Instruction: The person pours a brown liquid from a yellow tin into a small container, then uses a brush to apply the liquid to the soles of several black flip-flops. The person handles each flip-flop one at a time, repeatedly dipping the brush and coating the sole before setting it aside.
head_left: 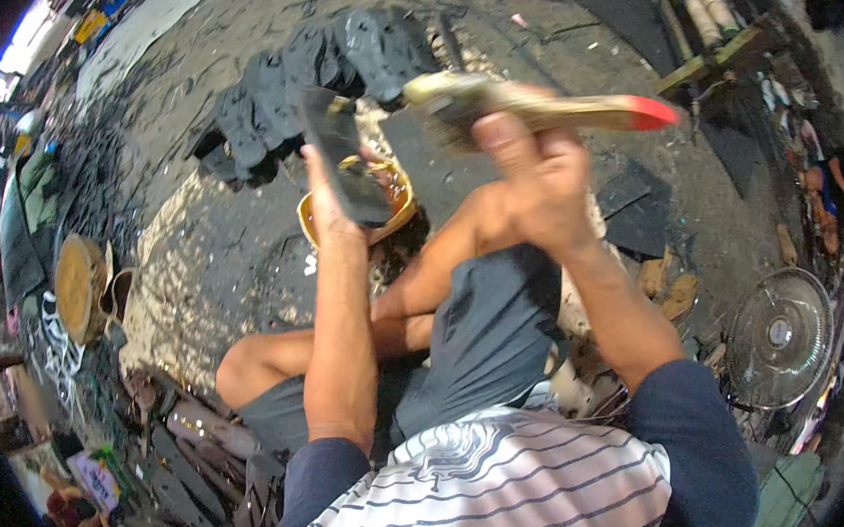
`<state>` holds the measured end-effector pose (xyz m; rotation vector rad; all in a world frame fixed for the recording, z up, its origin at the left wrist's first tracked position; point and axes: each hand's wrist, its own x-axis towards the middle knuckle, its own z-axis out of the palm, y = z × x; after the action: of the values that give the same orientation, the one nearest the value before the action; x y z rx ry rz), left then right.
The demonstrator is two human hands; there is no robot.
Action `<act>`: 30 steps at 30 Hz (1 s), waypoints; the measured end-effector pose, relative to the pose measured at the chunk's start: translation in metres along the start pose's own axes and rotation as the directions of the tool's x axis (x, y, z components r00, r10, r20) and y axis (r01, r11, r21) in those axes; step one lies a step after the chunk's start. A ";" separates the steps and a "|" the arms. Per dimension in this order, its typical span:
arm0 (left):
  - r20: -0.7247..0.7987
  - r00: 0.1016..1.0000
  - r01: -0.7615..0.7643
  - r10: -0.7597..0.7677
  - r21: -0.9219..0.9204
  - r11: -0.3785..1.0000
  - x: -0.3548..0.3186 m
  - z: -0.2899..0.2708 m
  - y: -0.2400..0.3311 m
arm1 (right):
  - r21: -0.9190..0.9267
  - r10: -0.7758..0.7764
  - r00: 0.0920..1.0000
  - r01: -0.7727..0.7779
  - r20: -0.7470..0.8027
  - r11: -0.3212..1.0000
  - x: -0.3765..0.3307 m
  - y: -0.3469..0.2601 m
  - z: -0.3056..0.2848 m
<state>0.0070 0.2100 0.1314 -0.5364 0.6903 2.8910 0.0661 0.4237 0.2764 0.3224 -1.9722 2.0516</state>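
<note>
My left hand (326, 195) grips a flat black rubber sole (346, 157), tilted upright above a yellow tub (404, 212). The tub has an open top, and the sole and hand hide part of its inside. Raised to the right, my right hand (540, 178) is closed around a pale wooden tool with a red end (596, 110). Motion blurs the tool's head, so its exact kind cannot be made out. A dark patch shows beneath the head. The sole and the tool are apart. Beyond them lies a curved row of black rubber footwear pieces (288, 76).
A fan with a round wire guard (780, 335) is at the right. Dark flat sheets (633, 207) lie beyond my right knee. A round wooden block (79, 289) stands at the left. Several dark soles (188, 474) are heaped at lower left. A wooden frame (711, 63) is at far right.
</note>
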 end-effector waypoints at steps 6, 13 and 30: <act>-0.106 0.993 0.062 -0.056 0.052 0.997 0.133 0.085 -0.030 | -0.095 -0.252 0.949 0.238 -0.186 0.967 0.006 -0.047 -0.036; 0.074 0.935 -0.316 0.348 0.619 0.718 0.022 0.022 0.090 | -0.199 0.025 0.987 -0.057 -0.159 0.978 0.025 0.009 0.000; -0.112 -0.085 0.979 0.990 0.174 0.104 -0.535 -0.268 0.311 | -0.538 0.323 0.939 -0.212 0.120 0.816 0.064 0.086 0.031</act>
<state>0.5264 -0.2077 0.2335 -2.2173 2.3389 -0.6095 -0.0250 0.3933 0.2192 0.1438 -2.7385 1.5711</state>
